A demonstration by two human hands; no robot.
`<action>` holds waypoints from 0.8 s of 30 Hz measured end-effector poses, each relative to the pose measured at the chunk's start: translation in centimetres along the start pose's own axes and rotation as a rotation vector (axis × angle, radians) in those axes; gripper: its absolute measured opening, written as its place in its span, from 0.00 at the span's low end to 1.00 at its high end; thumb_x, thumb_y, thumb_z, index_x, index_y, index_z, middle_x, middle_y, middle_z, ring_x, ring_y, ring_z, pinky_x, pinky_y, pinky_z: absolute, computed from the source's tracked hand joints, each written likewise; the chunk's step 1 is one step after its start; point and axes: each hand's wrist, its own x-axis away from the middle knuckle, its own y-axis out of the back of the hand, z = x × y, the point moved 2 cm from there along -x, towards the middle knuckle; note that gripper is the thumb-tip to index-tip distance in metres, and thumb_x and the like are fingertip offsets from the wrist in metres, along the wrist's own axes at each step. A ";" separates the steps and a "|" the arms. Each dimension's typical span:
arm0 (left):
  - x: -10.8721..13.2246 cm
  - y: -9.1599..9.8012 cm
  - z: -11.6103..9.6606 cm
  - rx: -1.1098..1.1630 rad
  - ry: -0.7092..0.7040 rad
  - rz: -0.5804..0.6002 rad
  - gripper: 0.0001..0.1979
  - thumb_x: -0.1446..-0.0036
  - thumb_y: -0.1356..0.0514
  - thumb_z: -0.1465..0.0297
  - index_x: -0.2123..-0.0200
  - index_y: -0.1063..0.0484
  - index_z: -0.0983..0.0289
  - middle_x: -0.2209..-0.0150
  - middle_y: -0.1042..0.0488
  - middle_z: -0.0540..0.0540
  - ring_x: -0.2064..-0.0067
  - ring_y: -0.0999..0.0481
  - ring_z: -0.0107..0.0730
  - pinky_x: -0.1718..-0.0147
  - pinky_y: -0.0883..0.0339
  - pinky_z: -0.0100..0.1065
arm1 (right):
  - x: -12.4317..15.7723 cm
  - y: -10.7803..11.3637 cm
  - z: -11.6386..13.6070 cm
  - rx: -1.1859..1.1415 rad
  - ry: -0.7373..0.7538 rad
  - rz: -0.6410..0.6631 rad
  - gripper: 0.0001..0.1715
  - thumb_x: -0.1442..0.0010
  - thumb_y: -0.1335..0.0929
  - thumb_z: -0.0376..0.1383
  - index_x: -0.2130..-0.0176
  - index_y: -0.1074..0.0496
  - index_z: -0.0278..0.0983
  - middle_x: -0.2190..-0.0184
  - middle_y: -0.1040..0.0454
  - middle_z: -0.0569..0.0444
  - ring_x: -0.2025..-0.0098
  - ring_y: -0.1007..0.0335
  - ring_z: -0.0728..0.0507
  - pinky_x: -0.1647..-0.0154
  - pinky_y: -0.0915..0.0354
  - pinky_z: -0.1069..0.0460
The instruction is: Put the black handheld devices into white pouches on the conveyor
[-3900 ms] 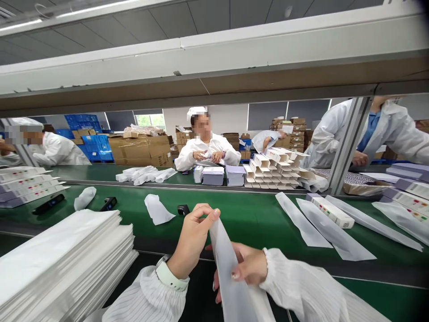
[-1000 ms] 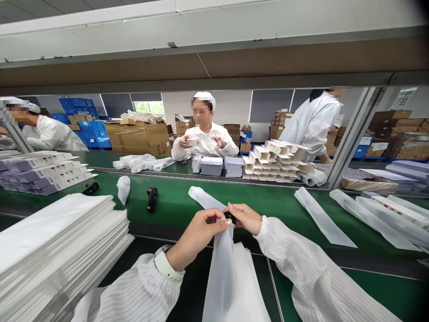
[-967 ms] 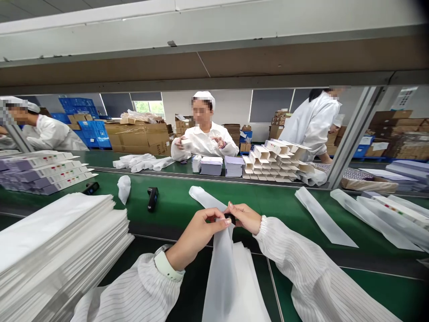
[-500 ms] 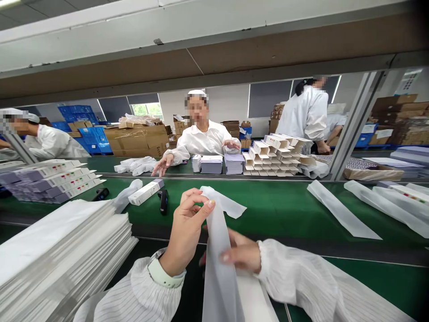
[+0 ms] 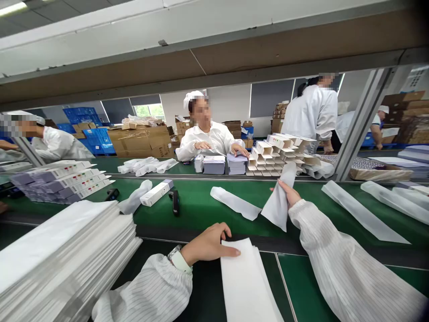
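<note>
My right hand [image 5: 288, 193] is closed on a translucent white sleeve [image 5: 276, 210], thumb in front, and holds it up over the green belt [image 5: 187, 219]. The sleeve hangs down with its lower corner near the belt. Closer to me, my left hand [image 5: 211, 243] grips the far end of a thin stack of flat white sleeves [image 5: 246, 281]. Its thumb lies on the top one and the fingers curl at the far edge. Another sleeve [image 5: 234, 203] lies flat on the belt, just left of the held one.
A tall pile of white sleeves [image 5: 60, 250] stands at left. A long white box [image 5: 157, 192] and a black device [image 5: 174, 202] sit on the belt. More sleeves [image 5: 362, 210] lie at right. A co-worker [image 5: 209, 134] sits opposite, beside stacked open boxes [image 5: 275, 156].
My right hand has carried a sleeve up and right over the belt. My left hand has let go of that sleeve and come down to the stack. The co-worker's hands have moved right.
</note>
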 end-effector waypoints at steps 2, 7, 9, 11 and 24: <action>-0.2 -0.3 0.6 -0.045 -0.013 0.073 0.23 0.65 0.39 0.55 0.67 0.35 0.63 0.68 0.38 0.51 0.70 0.38 0.29 0.77 0.45 0.27 | -1.3 1.9 -1.4 0.263 0.074 -0.084 0.29 0.55 0.35 0.49 0.59 0.36 0.32 0.66 0.29 0.44 0.70 0.31 0.42 0.70 0.34 0.49; -0.6 -0.5 1.0 -0.001 0.006 0.111 0.16 0.61 0.41 0.58 0.74 0.32 0.66 0.76 0.35 0.51 0.75 0.37 0.28 0.79 0.45 0.27 | -2.0 3.2 -2.7 0.660 0.256 -0.232 0.38 0.60 0.31 0.43 0.50 0.43 0.33 0.57 0.36 0.40 0.55 0.41 0.33 0.56 0.45 0.40; -0.6 -0.5 0.8 -0.003 -0.010 0.088 0.15 0.61 0.41 0.59 0.77 0.32 0.67 0.77 0.34 0.51 0.75 0.36 0.28 0.79 0.45 0.26 | -1.1 2.3 -1.5 0.812 0.460 -0.299 0.37 0.55 0.34 0.42 0.48 0.47 0.33 0.54 0.39 0.41 0.51 0.46 0.34 0.53 0.49 0.40; -0.6 -0.4 0.6 -0.016 -0.051 0.051 0.14 0.60 0.41 0.60 0.77 0.31 0.66 0.77 0.32 0.51 0.74 0.35 0.29 0.79 0.45 0.26 | 0.6 0.5 -0.3 0.805 0.617 -0.189 0.30 0.52 0.37 0.42 0.50 0.44 0.34 0.56 0.37 0.43 0.52 0.44 0.37 0.54 0.46 0.44; -0.1 0.7 0.2 -0.096 -0.211 -0.102 0.14 0.51 0.48 0.61 0.73 0.31 0.65 0.75 0.33 0.50 0.73 0.35 0.28 0.77 0.46 0.25 | 10.5 -7.9 -2.2 0.709 0.475 0.881 0.09 0.56 0.32 0.40 0.75 0.32 0.36 0.78 0.34 0.56 0.76 0.40 0.49 0.77 0.43 0.55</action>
